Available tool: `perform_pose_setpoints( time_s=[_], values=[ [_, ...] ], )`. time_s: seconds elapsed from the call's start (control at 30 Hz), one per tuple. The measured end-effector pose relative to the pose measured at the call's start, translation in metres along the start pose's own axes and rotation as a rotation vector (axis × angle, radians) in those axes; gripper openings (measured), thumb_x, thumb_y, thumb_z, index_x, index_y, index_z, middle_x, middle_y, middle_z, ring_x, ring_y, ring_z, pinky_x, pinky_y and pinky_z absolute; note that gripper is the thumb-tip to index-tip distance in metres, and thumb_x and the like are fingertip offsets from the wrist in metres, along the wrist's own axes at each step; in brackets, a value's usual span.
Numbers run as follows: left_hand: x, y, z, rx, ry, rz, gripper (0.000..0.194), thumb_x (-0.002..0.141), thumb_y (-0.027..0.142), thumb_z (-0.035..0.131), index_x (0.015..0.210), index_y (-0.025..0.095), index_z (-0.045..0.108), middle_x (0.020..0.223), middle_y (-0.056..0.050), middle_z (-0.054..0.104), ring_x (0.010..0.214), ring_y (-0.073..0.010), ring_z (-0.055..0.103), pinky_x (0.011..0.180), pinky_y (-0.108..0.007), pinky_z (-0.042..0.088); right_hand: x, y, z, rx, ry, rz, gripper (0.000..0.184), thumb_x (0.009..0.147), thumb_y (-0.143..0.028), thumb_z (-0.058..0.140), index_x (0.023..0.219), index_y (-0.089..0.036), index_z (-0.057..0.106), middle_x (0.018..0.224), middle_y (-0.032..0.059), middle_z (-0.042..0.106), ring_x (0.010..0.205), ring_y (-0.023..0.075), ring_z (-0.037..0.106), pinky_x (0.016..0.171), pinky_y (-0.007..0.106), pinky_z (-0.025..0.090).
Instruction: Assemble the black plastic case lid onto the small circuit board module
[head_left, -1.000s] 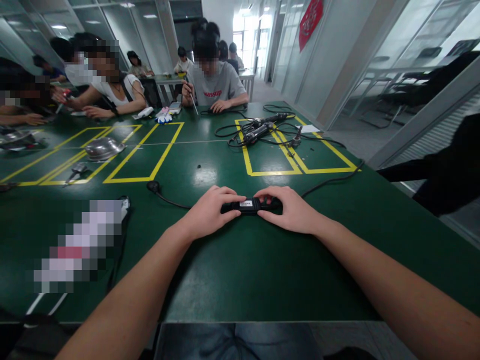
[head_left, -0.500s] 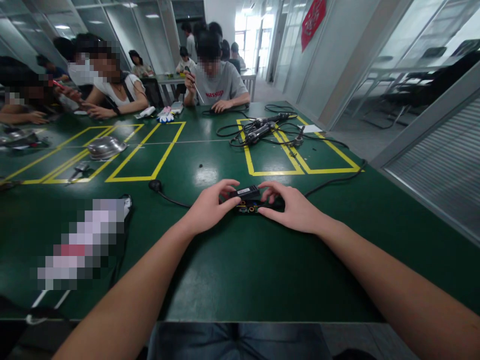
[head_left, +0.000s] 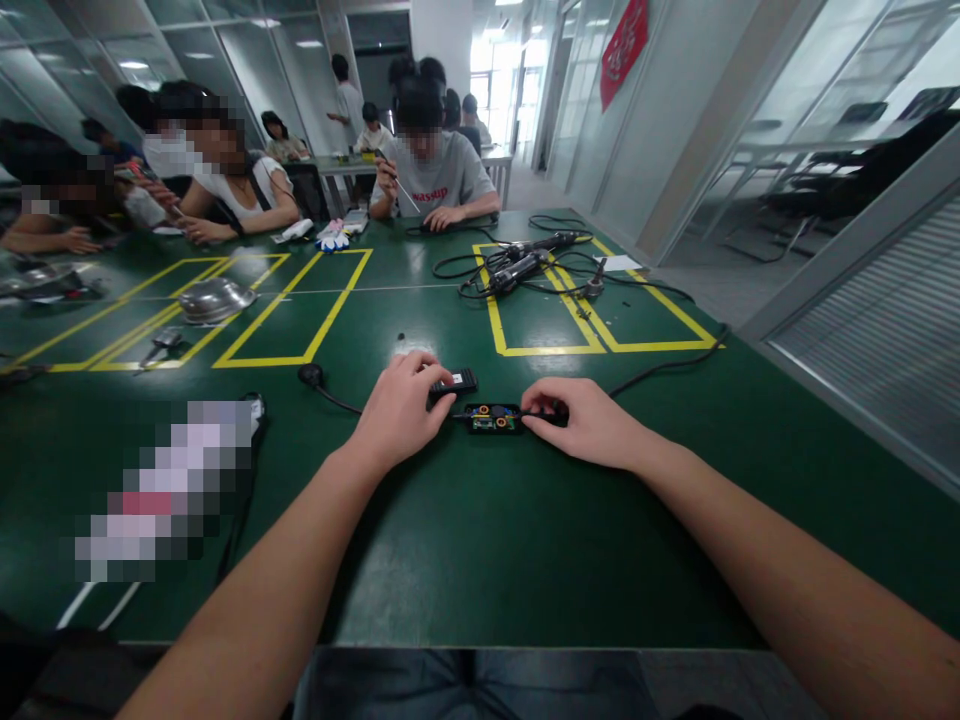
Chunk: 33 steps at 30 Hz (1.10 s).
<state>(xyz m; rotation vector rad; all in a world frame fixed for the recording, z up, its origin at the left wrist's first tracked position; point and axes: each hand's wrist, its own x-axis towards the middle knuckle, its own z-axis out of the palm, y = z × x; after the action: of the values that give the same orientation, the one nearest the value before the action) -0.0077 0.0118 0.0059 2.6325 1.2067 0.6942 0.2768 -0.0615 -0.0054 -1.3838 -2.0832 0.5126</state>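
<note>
The open-topped black casing (head_left: 493, 419) lies on the green table (head_left: 540, 550) before me, between my hands. Two orange-ringed parts and some green circuitry show inside; finer detail is too small to read. Its ribbed black cover (head_left: 463, 380), white label showing, is just beyond it to the left. My left hand (head_left: 397, 410) is clamped on the cover, hiding its left end. My right hand (head_left: 581, 425) is curled, fingertips nearly together at the casing's right end; whether they grip casing or cord I cannot tell. A black plug (head_left: 310, 375) lies left; corded tools (head_left: 517, 268), far right; a metal bowl (head_left: 214, 302), far left; a blurred-out object (head_left: 161, 490), near left.
</note>
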Motion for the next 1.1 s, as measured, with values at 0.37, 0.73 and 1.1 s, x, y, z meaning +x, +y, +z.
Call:
perform_pose_setpoints(
  time_s=[0.37, 0.73, 1.1],
  values=[
    [-0.003, 0.007, -0.001, -0.177, -0.264, 0.029, 0.007, 0.103, 0.030, 0.073, 0.103, 0.024, 0.071, 0.092, -0.003, 0.077, 0.085, -0.0240, 0.073, 0.082, -0.039, 0.057, 0.000, 0.004, 0.004, -0.011, 0.037, 0.004, 0.006, 0.095, -0.027, 0.076, 0.096, -0.025, 0.082, 0.087, 0.0030, 0.079, 0.073, 0.0200, 0.066, 0.071, 0.034, 0.055],
    [-0.001, 0.013, -0.005, -0.157, -0.251, 0.010, 0.009, 0.104, 0.028, 0.074, 0.105, 0.024, 0.082, 0.099, -0.006, 0.082, 0.090, -0.0256, 0.076, 0.086, -0.040, 0.057, -0.001, 0.003, 0.004, -0.033, 0.059, -0.006, 0.008, 0.096, -0.028, 0.074, 0.097, -0.024, 0.081, 0.092, 0.0053, 0.081, 0.078, 0.0222, 0.069, 0.075, 0.036, 0.058],
    [-0.002, 0.011, -0.008, -0.231, -0.175, -0.016, 0.017, 0.100, 0.027, 0.072, 0.112, 0.021, 0.082, 0.094, -0.004, 0.080, 0.080, -0.0215, 0.070, 0.082, -0.037, 0.056, -0.001, 0.000, 0.000, -0.058, 0.102, -0.021, 0.011, 0.099, -0.028, 0.072, 0.094, -0.023, 0.080, 0.089, 0.0055, 0.080, 0.073, 0.0211, 0.068, 0.071, 0.035, 0.054]
  ],
)
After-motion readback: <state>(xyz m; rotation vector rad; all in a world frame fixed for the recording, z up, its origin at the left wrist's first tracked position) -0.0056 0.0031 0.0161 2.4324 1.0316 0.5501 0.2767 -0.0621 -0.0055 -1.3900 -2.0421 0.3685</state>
